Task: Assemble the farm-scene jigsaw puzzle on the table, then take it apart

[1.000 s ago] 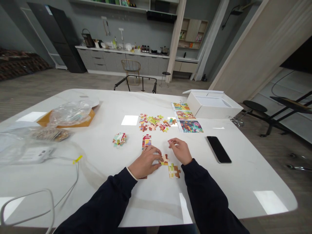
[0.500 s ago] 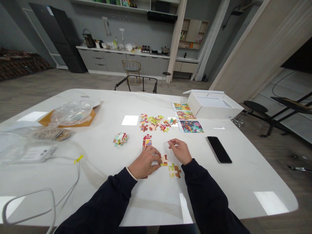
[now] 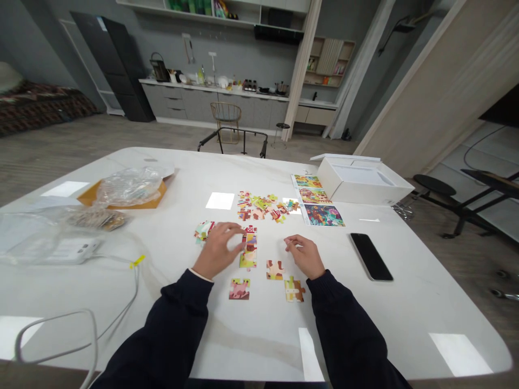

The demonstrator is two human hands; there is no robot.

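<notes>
My left hand (image 3: 219,249) hovers by the left edge of a joined strip of puzzle pieces (image 3: 248,256), thumb and fingers apart, nothing visible between them. It partly covers a small pile of puzzle pieces (image 3: 201,230). My right hand (image 3: 307,256) is raised over the table on the right, fingertips pinched together; whether they hold anything is too small to tell. Below the hands lie a pink puzzle piece (image 3: 239,289), a brown-and-cream puzzle piece (image 3: 275,269) and a yellow-and-brown puzzle piece (image 3: 294,290), all apart from each other.
Loose puzzle pieces (image 3: 263,205) spread beyond the hands. Picture cards (image 3: 324,215) lie beside a white box (image 3: 360,181). A phone (image 3: 371,256) is at right. Plastic packaging (image 3: 130,186), a power strip (image 3: 77,250) and its cable (image 3: 119,308) occupy the left.
My left hand has moved left and away from the brown-and-cream piece, uncovering the strip and the pink piece. My right hand stays pinched in nearly the same place. The view has shifted slightly.
</notes>
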